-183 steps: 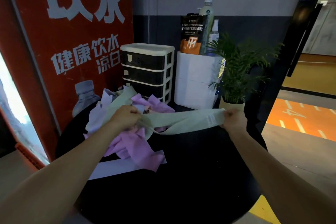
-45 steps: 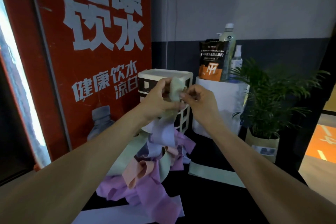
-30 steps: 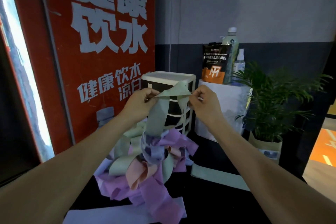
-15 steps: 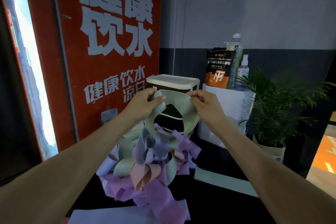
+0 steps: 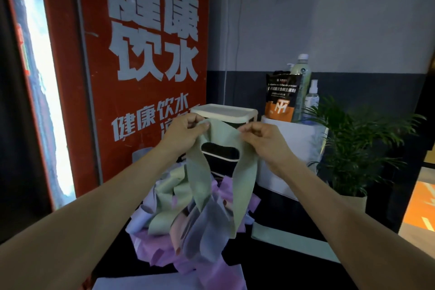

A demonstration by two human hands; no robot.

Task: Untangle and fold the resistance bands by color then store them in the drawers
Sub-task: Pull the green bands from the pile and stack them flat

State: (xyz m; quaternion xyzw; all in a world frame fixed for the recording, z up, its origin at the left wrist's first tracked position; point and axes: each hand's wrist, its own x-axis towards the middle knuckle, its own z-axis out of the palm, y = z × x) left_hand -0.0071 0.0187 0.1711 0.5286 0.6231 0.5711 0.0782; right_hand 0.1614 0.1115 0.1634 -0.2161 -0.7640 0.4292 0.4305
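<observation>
Both hands are up in front of the person, each pinching the top of a pale green flat rubber resistance band (image 5: 213,148). The left hand (image 5: 182,130) has thumb and curled fingers closed on one upper corner of the loop, and the right hand (image 5: 261,135) grips the other corner the same way, so the band hangs between them as an open arch. Its two limp strips drop down into the tangled heap of purple, lilac, peach and green bands (image 5: 188,223) lying on the black round desk (image 5: 270,273), toward its far left edge.

The band looks thin, light and floppy; it drapes with no stiffness and will likely stretch rather than slide free if pulled hard. I would judge the safest hold to be where the hands are now, flat across the width near the top, then working down each strip to ease it out of the knot. A snagged loop could drag the whole heap along. Another green strip (image 5: 294,245) lies flat on the desk to the right of the heap. The white plastic drawer unit with dark drawers (image 5: 226,115) stands at the far edge, behind the band.
</observation>
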